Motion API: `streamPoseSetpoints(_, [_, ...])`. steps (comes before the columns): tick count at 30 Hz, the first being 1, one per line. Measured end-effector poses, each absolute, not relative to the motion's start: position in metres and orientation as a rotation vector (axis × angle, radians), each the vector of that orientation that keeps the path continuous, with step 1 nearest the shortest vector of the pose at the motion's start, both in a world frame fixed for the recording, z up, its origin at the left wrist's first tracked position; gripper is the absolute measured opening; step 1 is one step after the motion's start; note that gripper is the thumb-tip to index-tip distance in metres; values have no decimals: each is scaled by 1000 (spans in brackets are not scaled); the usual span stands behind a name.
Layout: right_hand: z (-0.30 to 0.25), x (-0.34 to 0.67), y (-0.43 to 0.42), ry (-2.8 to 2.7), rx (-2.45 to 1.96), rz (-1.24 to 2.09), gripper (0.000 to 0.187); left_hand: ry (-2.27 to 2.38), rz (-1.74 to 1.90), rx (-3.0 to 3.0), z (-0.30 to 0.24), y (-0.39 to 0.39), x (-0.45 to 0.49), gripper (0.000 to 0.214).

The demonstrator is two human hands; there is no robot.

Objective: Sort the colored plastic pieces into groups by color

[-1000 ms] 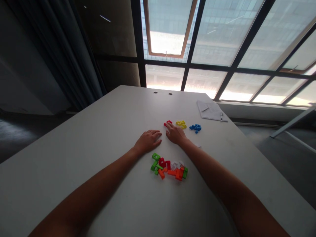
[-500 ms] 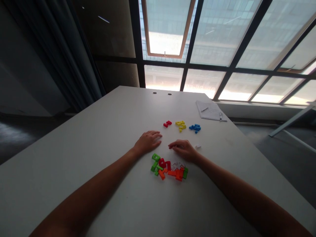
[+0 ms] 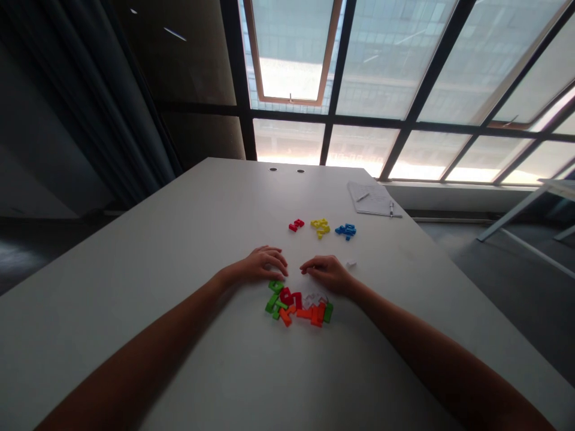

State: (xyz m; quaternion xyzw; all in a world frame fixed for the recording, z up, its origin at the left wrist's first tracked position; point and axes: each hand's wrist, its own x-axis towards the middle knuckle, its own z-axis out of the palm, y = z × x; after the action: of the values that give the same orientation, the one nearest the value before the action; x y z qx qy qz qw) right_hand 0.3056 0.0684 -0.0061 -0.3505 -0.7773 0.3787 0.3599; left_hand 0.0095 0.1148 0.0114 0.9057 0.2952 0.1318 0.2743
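Note:
My left hand (image 3: 265,263) hovers just above or rests on the table, its fingers bent and apart with nothing in them. Its thumb side is close to a green plastic piece (image 3: 275,286) at the edge of a mixed pile. My right hand (image 3: 330,273) lies behind the pile, fingers curled together; whatever may be in them is hidden. That pile holds green, orange (image 3: 317,312), red (image 3: 286,296) and whitish pieces (image 3: 314,299), shaped somewhat like blocky letters. A single white piece (image 3: 351,263) lies beside my right hand.
Farther back lie small groups of red pieces (image 3: 296,225), yellow pieces (image 3: 320,227) and blue pieces (image 3: 345,231). Paper sheets (image 3: 371,197) with pens sit near the right edge of the white table (image 3: 202,221). Windows and a dark curtain (image 3: 103,102) stand beyond.
My left hand has drawn back slightly towards the green piece, its fingers more bent. The right hand stays in much the same place by the pile. The whole view has shifted a little.

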Motion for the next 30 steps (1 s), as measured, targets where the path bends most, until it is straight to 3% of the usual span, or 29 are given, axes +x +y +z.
streamPoseSetpoints(8, [-6, 307, 70, -2021, -898, 932, 23, 989, 584, 2399, 1, 116, 17, 47])
streamPoseSetpoints(15, [0, 305, 64, -2101, -804, 929, 22, 950, 590, 2404, 3, 114, 18, 38])
streamPoseSetpoints(24, [1, 296, 64, -2376, -840, 604, 29, 1295, 696, 2360, -3, 105, 30, 32])
streamPoseSetpoints(30, [6, 292, 67, -2481, -843, 484, 31, 1206, 695, 2375, -3, 104, 31, 31])
